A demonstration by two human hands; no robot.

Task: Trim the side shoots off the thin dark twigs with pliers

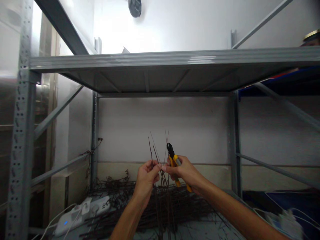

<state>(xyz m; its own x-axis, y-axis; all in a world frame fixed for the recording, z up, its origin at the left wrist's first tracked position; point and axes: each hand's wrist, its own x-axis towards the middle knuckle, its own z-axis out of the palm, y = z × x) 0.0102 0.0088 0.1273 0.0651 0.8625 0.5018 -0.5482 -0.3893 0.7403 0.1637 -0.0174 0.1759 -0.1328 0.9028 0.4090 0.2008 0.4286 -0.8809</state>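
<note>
Grey metal shelving [160, 59] — left hand [147, 174] tight on thin twigs [151, 152], right hand [184, 170] around yellow-handled cutters [176, 159].

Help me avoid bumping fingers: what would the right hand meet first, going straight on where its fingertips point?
Probably the left hand, whose fingertips lie just ahead of the right hand; with depth unclear, thin stems there might come first.

A twig pile [185, 207] lies on the low shelf [191, 231] at six o'clock, a plug strip [80, 214] near seven, a high shelf [160, 60] at twelve
</note>
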